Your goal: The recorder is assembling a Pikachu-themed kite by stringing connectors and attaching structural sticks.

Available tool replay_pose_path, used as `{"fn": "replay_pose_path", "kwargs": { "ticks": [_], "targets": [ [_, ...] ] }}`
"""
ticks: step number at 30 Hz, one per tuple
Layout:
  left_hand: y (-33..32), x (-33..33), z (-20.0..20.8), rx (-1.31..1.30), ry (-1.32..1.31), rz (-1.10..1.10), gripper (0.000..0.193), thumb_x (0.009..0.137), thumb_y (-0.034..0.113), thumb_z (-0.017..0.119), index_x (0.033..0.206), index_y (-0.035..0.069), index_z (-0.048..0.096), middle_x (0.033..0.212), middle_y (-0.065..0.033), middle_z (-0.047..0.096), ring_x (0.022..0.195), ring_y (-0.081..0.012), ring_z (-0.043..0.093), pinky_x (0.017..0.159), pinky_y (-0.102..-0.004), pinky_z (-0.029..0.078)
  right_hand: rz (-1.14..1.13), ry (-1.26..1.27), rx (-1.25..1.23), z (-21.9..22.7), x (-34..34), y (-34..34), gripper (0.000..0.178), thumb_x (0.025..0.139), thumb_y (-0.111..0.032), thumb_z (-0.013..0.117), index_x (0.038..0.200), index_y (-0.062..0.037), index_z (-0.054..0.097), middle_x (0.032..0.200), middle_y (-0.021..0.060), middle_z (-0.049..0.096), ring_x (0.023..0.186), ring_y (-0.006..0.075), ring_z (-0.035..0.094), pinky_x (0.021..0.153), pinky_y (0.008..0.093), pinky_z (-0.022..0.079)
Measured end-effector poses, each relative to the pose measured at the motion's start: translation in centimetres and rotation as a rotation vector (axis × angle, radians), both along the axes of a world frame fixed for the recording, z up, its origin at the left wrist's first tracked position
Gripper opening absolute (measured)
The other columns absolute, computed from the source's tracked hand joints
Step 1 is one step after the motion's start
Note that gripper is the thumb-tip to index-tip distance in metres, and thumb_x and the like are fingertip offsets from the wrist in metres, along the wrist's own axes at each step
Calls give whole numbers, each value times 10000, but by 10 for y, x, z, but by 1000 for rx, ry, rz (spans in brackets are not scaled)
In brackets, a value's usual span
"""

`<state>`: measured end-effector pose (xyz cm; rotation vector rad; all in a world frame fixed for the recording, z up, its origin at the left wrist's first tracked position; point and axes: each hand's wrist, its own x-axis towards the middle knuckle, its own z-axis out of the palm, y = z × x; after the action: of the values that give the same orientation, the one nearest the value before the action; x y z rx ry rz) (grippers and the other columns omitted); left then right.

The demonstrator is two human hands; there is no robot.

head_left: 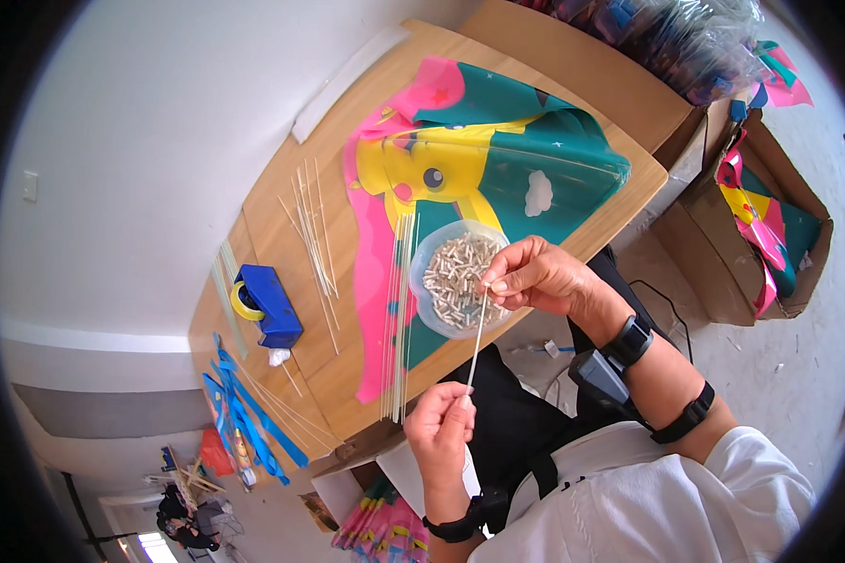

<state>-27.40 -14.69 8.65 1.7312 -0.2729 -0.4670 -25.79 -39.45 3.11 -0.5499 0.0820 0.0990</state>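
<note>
A thin white rod (479, 342) runs slantwise between my two hands. My left hand (441, 427) is closed round its lower part, just off the table's near edge. At the rod's upper end, the thumb and forefinger of my right hand (543, 275) pinch the tip; whether a small tube sits on it I cannot make out. Directly under my right fingers stands a translucent plastic bowl (419, 266) full of short whitish tubes (460, 272). Left of the bowl, several long thin rods (402, 319) lie side by side across a colourful printed sheet (563, 178) in green, pink and yellow.
Further left on the wooden table (333, 394) are more thin rods (314, 235), a blue tape dispenser (270, 305) and blue ribbons (244, 403). An open cardboard box (714, 249) with folded printed sheets stands on the floor at right. Clear plastic bags (695, 42) are piled at the back.
</note>
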Motion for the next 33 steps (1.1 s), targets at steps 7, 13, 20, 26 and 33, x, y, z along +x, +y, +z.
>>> {"fn": "replay_pose_path", "kwargs": {
  "ticks": [7,13,20,26,33],
  "targets": [
    [-6,-9,0,165,-139,-33,111,847,2,561,958,-7,570,684,-87,565,541,-164,541,456,-266,398,108,-10,5,-9,-3,-7,75,748,59,684,812,20,680,705,93,654,543,121,553,468,211,368],
    [-26,-14,-7,430,-881,-31,159,826,-27,576,981,-2,554,744,-142,614,648,-271,640,597,-337,499,182,46,-166,3,-13,24,108,721,35,714,818,3,679,671,72,648,542,116,568,456,200,357],
    [-6,1,-8,404,-587,16,75,825,6,632,878,3,579,681,-42,565,588,-90,501,558,-235,433,-37,127,-102,4,-11,23,47,764,-10,681,737,0,643,629,21,578,521,75,492,463,196,338],
    [-14,18,-16,372,-622,84,35,832,-14,594,813,1,569,674,-47,546,609,-106,505,573,-248,428,79,83,-481,16,-4,52,60,752,-39,692,792,-5,664,650,6,607,590,59,551,520,187,413],
    [-7,119,-33,573,-626,218,99,852,51,547,770,-2,538,651,-90,514,624,-164,516,593,-299,424,-276,-108,-1274,9,20,57,84,802,-44,592,818,33,623,691,135,622,628,232,618,588,328,482]
  ]
}}
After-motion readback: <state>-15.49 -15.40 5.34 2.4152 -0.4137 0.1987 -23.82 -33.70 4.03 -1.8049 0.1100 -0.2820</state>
